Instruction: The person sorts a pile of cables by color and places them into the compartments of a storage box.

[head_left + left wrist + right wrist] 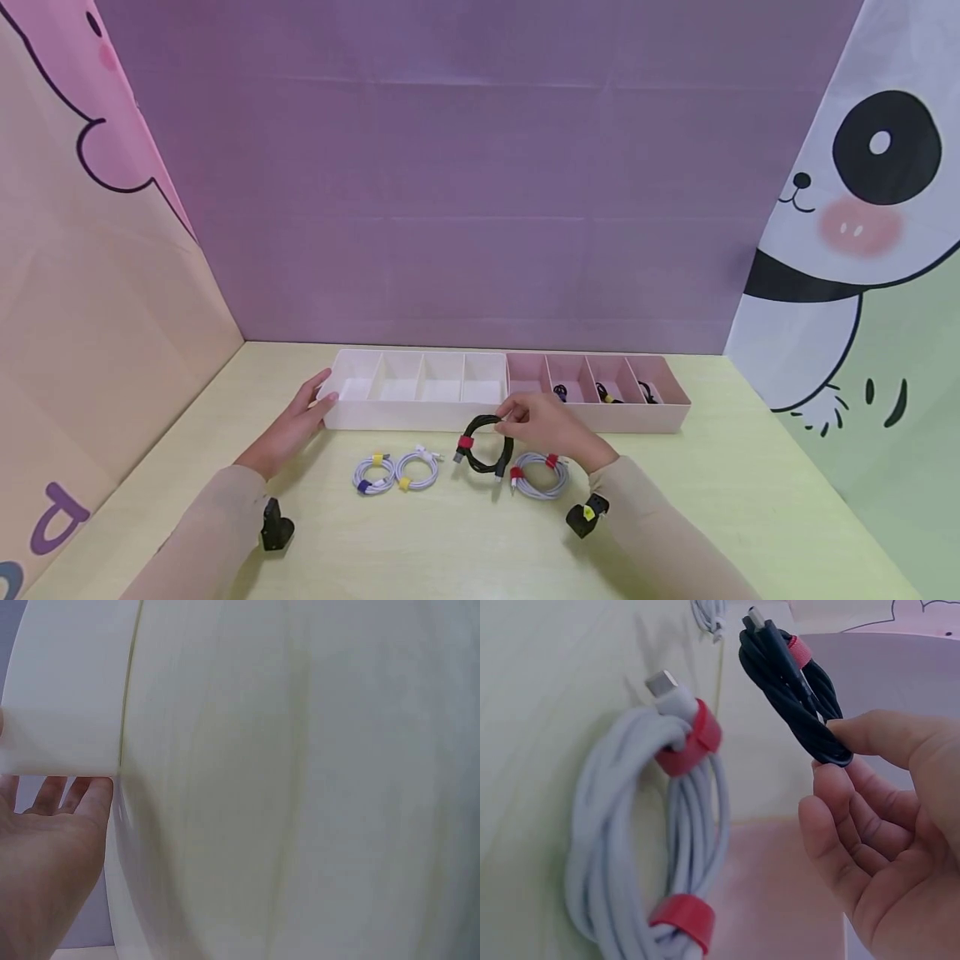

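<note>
Between thumb and fingertips, my right hand pinches a coiled black cable with a red strap, held up in front of the boxes. The right wrist view shows the cable's metal plug and the strap beyond the fingers. My left hand touches the left end of the white divided box; its fingers lie along the end wall and the thumb is at the front corner. Beneath the right wrist, a coiled grey-white cable with two red straps lies on the table.
Two more coiled white cables, one with yellow and blue straps and one with a yellow strap, lie left of the black one. A pink divided box adjoins the white box, with dark cables in three compartments. A purple wall stands behind.
</note>
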`<state>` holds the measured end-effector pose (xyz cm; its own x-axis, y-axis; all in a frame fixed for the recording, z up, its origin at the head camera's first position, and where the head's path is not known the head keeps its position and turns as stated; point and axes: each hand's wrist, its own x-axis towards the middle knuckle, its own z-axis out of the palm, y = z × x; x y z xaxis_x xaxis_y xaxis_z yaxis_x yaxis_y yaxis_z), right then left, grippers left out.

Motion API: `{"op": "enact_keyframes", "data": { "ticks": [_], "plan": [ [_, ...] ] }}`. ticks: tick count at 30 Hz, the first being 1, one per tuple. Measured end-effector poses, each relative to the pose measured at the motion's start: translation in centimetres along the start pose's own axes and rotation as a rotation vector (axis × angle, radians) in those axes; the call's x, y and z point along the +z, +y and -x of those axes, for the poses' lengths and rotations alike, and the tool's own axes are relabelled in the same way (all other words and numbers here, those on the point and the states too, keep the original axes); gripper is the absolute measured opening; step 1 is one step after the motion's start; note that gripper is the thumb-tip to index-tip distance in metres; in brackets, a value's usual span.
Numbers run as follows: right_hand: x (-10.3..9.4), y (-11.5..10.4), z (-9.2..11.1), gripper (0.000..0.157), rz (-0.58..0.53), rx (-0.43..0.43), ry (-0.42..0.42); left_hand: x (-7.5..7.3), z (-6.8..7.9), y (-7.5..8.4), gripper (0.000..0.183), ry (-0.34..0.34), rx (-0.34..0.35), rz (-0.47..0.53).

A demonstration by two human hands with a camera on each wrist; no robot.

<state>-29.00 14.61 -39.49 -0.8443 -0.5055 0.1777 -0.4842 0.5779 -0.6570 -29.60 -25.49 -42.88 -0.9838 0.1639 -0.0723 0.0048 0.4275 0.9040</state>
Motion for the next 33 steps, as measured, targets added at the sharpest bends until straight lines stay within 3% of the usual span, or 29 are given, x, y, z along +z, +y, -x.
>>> {"op": "enact_keyframes", "data": {
  "ticks": [17, 33],
  "plan": [
    [-2.4, 0.5, 0.0, 0.012, 0.013, 0.039, 0.132, 0.0, 0.3, 0.4, 0.075, -0.001, 0.032, 0.015],
    [-4.2, 0.8, 0.0, 0.013, 0.024, 0.064, 0.195, 0.1, 0.3, 0.3, 0.075, 0.002, 0.022, 0.004]
  ]
}}
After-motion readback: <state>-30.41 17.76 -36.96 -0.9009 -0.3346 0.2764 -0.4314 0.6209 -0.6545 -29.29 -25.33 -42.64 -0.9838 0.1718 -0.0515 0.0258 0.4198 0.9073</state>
